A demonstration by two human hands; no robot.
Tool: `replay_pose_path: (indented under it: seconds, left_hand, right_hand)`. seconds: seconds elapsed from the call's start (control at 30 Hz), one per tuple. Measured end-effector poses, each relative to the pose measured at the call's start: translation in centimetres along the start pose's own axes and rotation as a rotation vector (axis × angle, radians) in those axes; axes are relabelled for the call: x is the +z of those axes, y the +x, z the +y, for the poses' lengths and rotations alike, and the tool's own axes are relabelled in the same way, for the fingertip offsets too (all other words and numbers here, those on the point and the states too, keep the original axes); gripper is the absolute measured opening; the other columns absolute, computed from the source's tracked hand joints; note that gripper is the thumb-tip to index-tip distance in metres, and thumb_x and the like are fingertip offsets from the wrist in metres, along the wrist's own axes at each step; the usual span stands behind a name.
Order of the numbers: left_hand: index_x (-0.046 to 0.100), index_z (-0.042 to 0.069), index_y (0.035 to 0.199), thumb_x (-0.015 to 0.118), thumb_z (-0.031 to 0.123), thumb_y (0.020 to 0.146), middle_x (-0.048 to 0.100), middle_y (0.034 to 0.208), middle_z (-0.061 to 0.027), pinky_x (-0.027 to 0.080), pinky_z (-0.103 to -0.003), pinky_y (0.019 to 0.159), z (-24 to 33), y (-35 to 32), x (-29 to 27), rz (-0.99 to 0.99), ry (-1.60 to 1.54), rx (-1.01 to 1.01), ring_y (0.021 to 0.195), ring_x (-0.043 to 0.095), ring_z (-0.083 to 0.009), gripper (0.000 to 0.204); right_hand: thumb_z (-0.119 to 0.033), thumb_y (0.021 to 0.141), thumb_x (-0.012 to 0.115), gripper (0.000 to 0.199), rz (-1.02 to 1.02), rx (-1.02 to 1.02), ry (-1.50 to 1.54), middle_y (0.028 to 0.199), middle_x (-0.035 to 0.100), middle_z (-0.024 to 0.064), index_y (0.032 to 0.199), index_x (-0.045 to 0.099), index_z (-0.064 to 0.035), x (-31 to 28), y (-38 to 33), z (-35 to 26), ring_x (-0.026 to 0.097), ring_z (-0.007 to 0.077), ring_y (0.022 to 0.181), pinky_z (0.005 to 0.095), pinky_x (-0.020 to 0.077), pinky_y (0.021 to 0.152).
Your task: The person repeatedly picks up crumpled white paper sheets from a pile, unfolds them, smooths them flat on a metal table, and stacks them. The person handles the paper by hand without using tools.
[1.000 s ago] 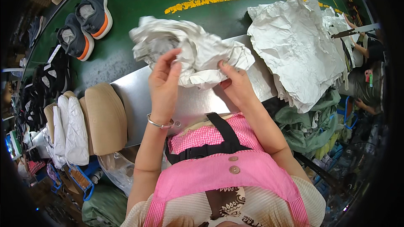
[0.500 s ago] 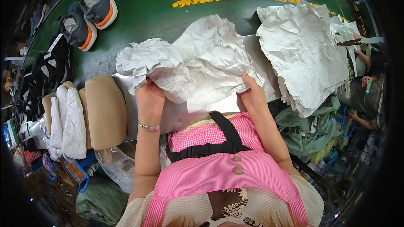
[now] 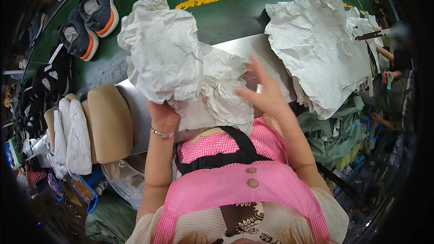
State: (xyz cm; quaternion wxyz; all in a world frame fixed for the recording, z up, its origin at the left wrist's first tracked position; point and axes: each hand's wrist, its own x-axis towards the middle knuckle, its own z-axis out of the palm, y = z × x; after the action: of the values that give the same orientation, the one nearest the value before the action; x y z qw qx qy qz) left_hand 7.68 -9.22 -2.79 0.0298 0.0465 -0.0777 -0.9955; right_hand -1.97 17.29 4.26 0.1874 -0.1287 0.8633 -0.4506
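Observation:
A large crumpled sheet of white paper (image 3: 165, 49) is raised over the metal plate (image 3: 246, 45) in front of me. My left hand (image 3: 162, 115) grips its lower edge from below, and most of those fingers are hidden under the folds. A thinner, wrinkled part of the paper (image 3: 226, 90) hangs to the right, toward my apron. Beside that part is my right hand (image 3: 263, 91), fingers spread and slightly blurred, holding nothing.
A stack of wrinkled white paper sheets (image 3: 316, 49) lies to the right. Dark sneakers (image 3: 99, 11) with orange-and-white soles stand far left. Beige shoe forms (image 3: 107, 124) and white-wrapped ones (image 3: 79, 135) line the left. Green bags (image 3: 334, 131) sit lower right. Another person's hand (image 3: 392, 76) shows far right.
The paper has moved up and left with my left hand, bunched and partly folded over. My right hand has let go of its right side and spread its fingers.

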Motion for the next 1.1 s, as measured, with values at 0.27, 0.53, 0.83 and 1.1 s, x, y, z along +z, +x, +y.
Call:
replay_pose_path:
  seconds: [0.27, 0.53, 0.83, 1.1]
  left_hand:
    - [0.046, 0.006, 0.143, 0.053, 0.019, 0.099, 0.058, 0.133, -0.014, 0.045, -0.041, 0.102, 6.0, -0.5, -4.1, 0.682, 1.072, 0.447, 0.12, 0.056, -0.0276, 0.046]
    - [0.057, 0.013, 0.136, 0.073, 0.022, 0.084, 0.05, 0.143, -0.0134, 0.033, -0.046, 0.111, -1.2, 4.0, 9.4, -0.119, 2.437, 0.817, 0.134, 0.042, -0.0342, 0.055]
    - [0.058, 0.018, 0.137, 0.078, 0.042, 0.076, 0.05, 0.139, -0.0099, 0.04, -0.046, 0.093, 0.1, 5.4, 3.0, 0.096, 2.702, 0.496, 0.113, 0.049, -0.0337, 0.068]
    - [0.059, 0.015, 0.133, 0.078, 0.04, 0.075, 0.051, 0.126, -0.0178, 0.047, -0.044, 0.084, -2.8, 6.2, 2.4, 0.249, 2.715, 0.541, 0.103, 0.052, -0.0352, 0.066]
  right_hand:
    - [-0.018, 0.089, 0.065, 0.027, 0.327, -0.188, -0.11, 0.1, 0.07, 0.0174, 0.112, 0.068, -0.0052, 3.7, 2.1, 5.7, 0.068, 0.0364, 0.089, 0.0398, 0.0533, 0.079]
    - [-0.013, 0.09, 0.064, 0.014, 0.338, -0.375, -0.275, 0.089, 0.066, 0.0105, 0.101, 0.07, -0.0098, 0.4, 3.8, 3.3, 0.066, 0.0311, 0.078, 0.0393, 0.052, 0.068]
    - [-0.013, 0.09, 0.063, 0.016, 0.661, -0.352, -0.57, 0.094, 0.065, 0.0099, 0.104, 0.069, -0.0112, -4.4, 7.3, 1.2, 0.065, 0.031, 0.087, 0.0403, 0.0523, 0.074]
    - [-0.002, 0.081, 0.065, 0.042, 0.078, -0.722, -0.18, 0.13, 0.057, 0.0181, 0.123, 0.06, 0.0026, 7.9, 1.1, -5.7, 0.057, 0.0348, 0.117, 0.0402, 0.0496, 0.097]
